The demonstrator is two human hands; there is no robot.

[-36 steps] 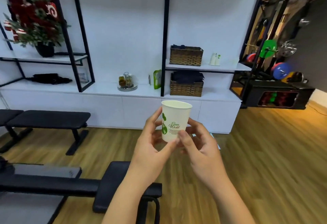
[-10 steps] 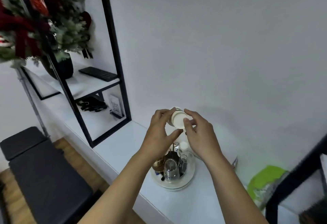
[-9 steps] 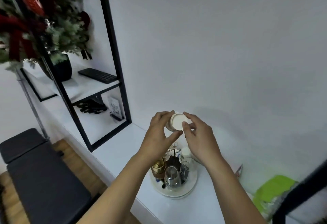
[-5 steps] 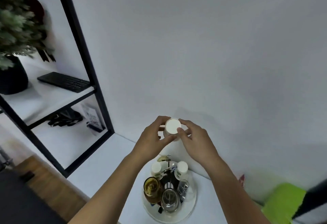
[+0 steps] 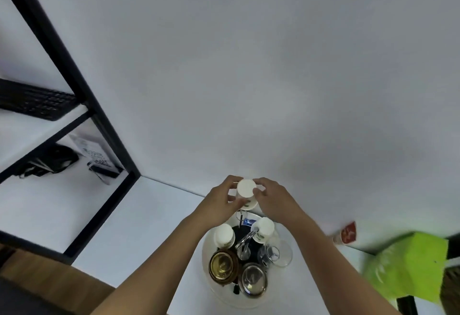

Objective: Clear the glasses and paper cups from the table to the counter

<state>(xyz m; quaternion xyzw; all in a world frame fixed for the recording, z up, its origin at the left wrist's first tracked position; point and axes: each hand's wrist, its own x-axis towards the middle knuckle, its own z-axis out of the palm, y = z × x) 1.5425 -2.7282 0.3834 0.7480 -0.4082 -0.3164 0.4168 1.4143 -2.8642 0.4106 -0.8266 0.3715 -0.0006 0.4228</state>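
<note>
Both hands hold a white paper cup (image 5: 246, 190) upside down, its base facing up, just above the far rim of a round white tray (image 5: 207, 260) on the white counter (image 5: 129, 222). My left hand (image 5: 220, 200) grips its left side and my right hand (image 5: 272, 199) its right side. Two more upturned white paper cups (image 5: 224, 235) (image 5: 263, 229) stand at the back of the tray. A clear glass (image 5: 282, 252) stands at the tray's right edge. Jars with metal lids fill the tray's front.
A black metal shelf frame (image 5: 74, 83) rises at the left, with a keyboard (image 5: 32, 102) on its shelf and a small sign (image 5: 97, 160) below. A bright green bag (image 5: 408, 267) and a small red-and-white packet (image 5: 346, 235) lie at the right. The white wall stands close behind.
I have come close to the counter and my view has tilted down over the tray. Both hands have turned the paper cup upside down and lowered it toward the tray's far edge.
</note>
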